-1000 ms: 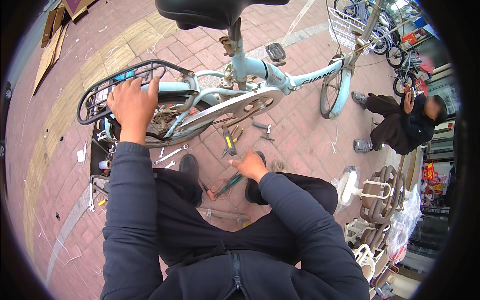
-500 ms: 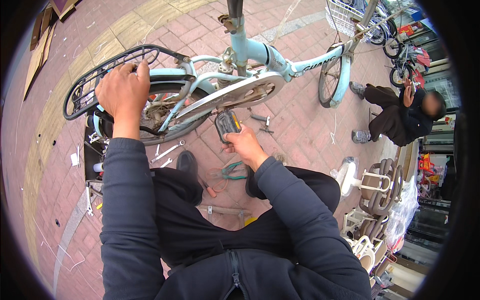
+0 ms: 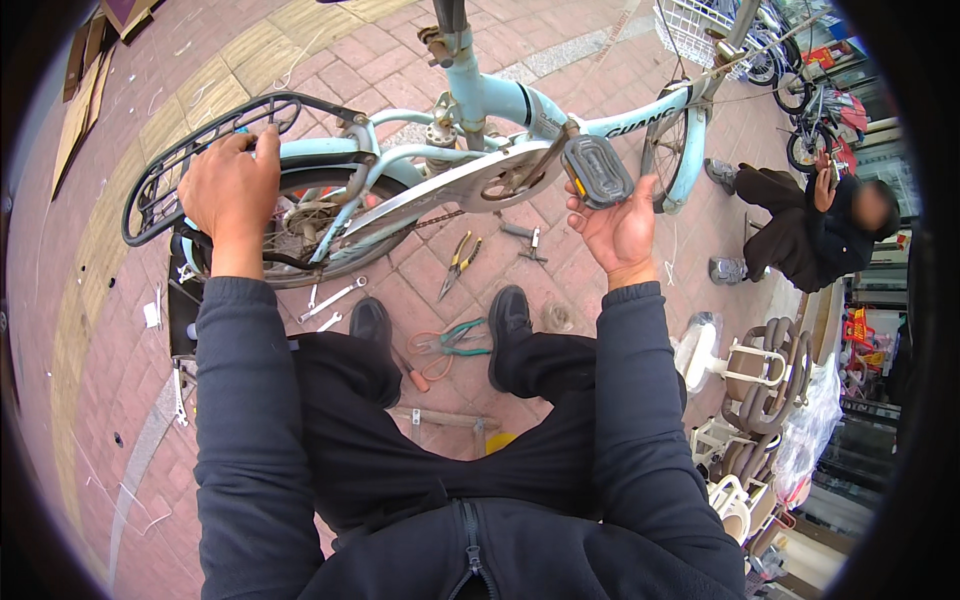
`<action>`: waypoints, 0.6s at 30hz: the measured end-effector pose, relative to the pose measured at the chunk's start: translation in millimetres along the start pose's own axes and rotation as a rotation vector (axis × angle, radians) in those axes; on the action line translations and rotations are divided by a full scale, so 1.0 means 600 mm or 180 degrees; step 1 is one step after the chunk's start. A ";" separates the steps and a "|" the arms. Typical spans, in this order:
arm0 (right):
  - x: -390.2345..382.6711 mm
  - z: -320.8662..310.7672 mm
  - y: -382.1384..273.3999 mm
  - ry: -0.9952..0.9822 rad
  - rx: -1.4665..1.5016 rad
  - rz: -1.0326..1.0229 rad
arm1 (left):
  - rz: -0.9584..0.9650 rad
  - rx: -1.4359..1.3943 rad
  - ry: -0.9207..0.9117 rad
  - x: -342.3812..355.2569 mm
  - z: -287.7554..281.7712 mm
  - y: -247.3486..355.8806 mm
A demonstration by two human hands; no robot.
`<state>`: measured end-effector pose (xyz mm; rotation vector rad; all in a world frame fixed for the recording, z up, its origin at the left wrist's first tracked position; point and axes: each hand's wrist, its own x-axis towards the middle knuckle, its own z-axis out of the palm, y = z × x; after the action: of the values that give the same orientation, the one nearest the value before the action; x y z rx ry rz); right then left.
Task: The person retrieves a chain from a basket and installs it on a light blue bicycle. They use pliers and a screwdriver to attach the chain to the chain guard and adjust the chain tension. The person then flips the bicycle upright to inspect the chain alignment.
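Observation:
A light-blue bicycle (image 3: 600,126) stands across the space ahead of me, its rear wheel at the left. My left hand (image 3: 232,190) is closed around the side of its black rear rack (image 3: 150,200); the rack hides the fingertips. At the right, my right hand (image 3: 617,232) is palm up at the near edge of a black pedal (image 3: 597,170), thumb on one side and curled fingers on the other. The crank arm (image 3: 545,160) slants up toward the pedal. Below the white chain guard (image 3: 400,205), part of the chain (image 3: 437,219) shows.
On the brick paving lie yellow-black pliers (image 3: 460,265), green-handled pliers (image 3: 455,341), a chain tool (image 3: 525,242) and wrenches (image 3: 335,298). An open toolbox (image 3: 183,315) stands at the left. A person (image 3: 810,225) sits at the right, above child seats (image 3: 765,370).
The pedal and my right hand have swung up and to the right, and the crank has turned. The yellow-black pliers now show on the paving. My left hand stays on the rack.

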<state>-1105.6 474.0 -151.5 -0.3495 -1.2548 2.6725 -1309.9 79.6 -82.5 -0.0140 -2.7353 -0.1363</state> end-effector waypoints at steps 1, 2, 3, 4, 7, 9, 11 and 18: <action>-0.001 -0.024 0.013 0.0074 0.0312 -0.0117 | -0.0006 -0.0052 -0.0033 0.000 0.001 -0.001; 0.003 -0.046 0.033 0.0811 0.0176 0.0011 | -0.0013 -0.0005 -0.0010 0.000 0.003 -0.002; 0.011 -0.067 0.054 0.1294 0.0098 0.0131 | -0.0026 0.0035 0.0017 0.000 0.004 -0.002; 0.017 -0.086 0.073 0.2043 0.0003 0.0283 | -0.0041 0.0075 0.0046 0.000 0.005 -0.003; 0.030 -0.119 0.142 0.1901 -0.1403 0.0861 | -0.0037 0.0025 0.0059 0.000 0.005 -0.005; 0.047 -0.129 0.170 0.1850 -0.1569 0.0953 | -0.0019 -0.0018 0.0000 -0.001 0.006 -0.007; 0.072 -0.133 0.184 0.1793 -0.1489 0.1057 | -0.0018 -0.0061 -0.0085 0.000 0.006 -0.010; 0.146 -0.155 0.242 0.1562 0.0130 0.0704 | 0.0152 -0.0513 0.0256 -0.004 -0.015 0.019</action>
<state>-1171.1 472.3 -333.4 -1.1143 -1.0541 2.5388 -1303.8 89.8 -74.1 -0.1161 -2.6344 -0.3360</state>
